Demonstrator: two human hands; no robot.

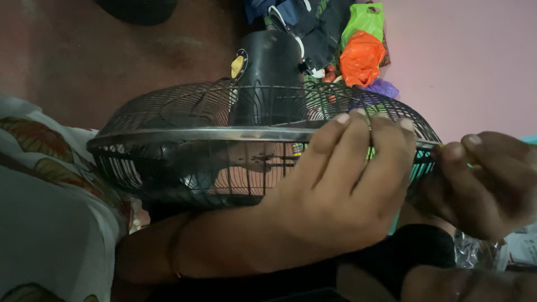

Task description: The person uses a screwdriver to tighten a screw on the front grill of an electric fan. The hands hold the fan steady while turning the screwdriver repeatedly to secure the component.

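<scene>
The left hand (347,184) is reaching across the front of the fan (257,145), its fingers (386,134) lying close together and curling over the metal rim (212,134) where the two halves of the black wire cage meet. The palm is pressing against the cage's lower half. The right hand (486,184) is sitting at the cage's right edge, thumb and forefinger pinching tight on something small at the rim; what it is pinching is too blurred and too covered to make out. The fan is lying on its side across the person's lap, its black motor housing (268,67) pointing away. Coloured bags (362,56) are lying beyond it. The blades are showing only dimly through the wires, and the right hand is partly cut off by the frame.
</scene>
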